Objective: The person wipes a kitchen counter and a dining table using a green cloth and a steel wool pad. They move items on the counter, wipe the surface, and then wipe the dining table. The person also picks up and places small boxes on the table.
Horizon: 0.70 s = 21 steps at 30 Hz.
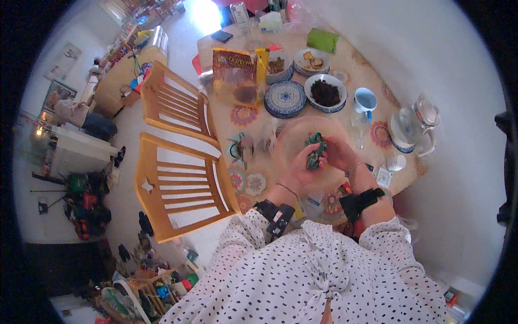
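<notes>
A crumpled dark green bundle (314, 157), perhaps a leaf wrap or a wrapper, rests in my left hand (301, 166), with the thumb across it and fingertips curled around its near edge. My right hand (341, 153) is cupped close against the bundle's right side. Its fingers are partly hidden, so I cannot tell if they grip it. Both hands hover over a pale round board or tray (287, 139). Beyond it stand a white bowl of dark crumbly stuff (325, 93) and a stack of blue-patterned plates (285, 98).
Left of the plates stands a brown and yellow food bag (234, 75). A light blue mug (365, 100) and a clear stemmed glass (359, 121) stand right of the board. A glass jug (427, 141) is near the wall. Wooden chairs (182, 178) border the table's left side.
</notes>
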{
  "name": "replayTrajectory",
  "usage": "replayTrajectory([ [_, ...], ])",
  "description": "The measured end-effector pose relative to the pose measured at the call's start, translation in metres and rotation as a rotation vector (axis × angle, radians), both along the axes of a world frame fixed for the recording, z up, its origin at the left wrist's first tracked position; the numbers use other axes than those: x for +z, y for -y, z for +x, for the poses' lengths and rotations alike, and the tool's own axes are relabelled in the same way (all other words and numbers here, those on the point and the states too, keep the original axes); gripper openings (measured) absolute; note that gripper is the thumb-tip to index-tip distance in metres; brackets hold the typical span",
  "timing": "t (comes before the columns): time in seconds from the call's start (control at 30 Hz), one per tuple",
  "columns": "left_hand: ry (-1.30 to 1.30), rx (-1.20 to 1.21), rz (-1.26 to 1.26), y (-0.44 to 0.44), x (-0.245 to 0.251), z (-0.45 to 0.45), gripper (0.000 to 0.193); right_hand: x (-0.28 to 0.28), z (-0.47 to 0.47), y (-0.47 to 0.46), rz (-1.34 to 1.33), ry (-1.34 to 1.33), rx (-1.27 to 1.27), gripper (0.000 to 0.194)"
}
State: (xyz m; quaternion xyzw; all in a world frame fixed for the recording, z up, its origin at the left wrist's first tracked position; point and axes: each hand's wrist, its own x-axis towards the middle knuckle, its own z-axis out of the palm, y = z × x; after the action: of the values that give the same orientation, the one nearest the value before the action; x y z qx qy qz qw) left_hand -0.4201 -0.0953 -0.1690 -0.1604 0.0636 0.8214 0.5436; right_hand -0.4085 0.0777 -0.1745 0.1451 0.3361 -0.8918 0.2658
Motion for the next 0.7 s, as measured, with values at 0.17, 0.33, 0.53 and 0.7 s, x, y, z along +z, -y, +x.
replayTrajectory([
  [0.17,0.022,-0.011,0.229,-0.002,0.021,0.009,0.039,0.027,0.006,0.033,-0.133,-0.069,-0.071,0.039],
  [0.33,0.01,-0.051,0.182,0.0,0.027,0.012,0.036,0.046,0.003,0.032,0.071,-0.247,-0.052,0.041],
  [0.53,-0.356,-0.144,-0.254,0.004,0.021,0.01,0.016,0.052,-0.006,0.029,0.257,-0.246,0.089,0.039],
  [0.7,-0.753,-0.275,-0.608,0.0,0.016,-0.002,0.013,0.049,-0.01,0.034,0.344,-0.237,0.088,0.033],
])
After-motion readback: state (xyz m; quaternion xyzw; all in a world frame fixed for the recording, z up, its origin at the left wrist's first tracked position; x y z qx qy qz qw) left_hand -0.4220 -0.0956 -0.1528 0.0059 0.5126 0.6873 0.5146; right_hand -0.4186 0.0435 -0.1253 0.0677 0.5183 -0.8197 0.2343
